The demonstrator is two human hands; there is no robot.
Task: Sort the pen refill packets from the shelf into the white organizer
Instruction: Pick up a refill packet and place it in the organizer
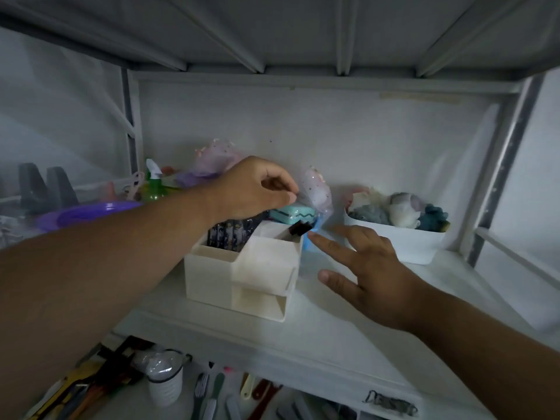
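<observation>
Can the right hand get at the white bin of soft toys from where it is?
Probably yes. The right hand is open on the shelf beside the organizer. The bin sits just beyond its fingers, with only bare shelf between them.

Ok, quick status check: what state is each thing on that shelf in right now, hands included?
White organizer: upright on the shelf, top open.
Pen refill packets: standing upright in the organizer's left rear compartment.
Left hand: above the organizer, fingers curled, pinching something I cannot make out.
Right hand: open, fingers spread, beside the organizer.
White bin: upright, filled with soft items.
</observation>
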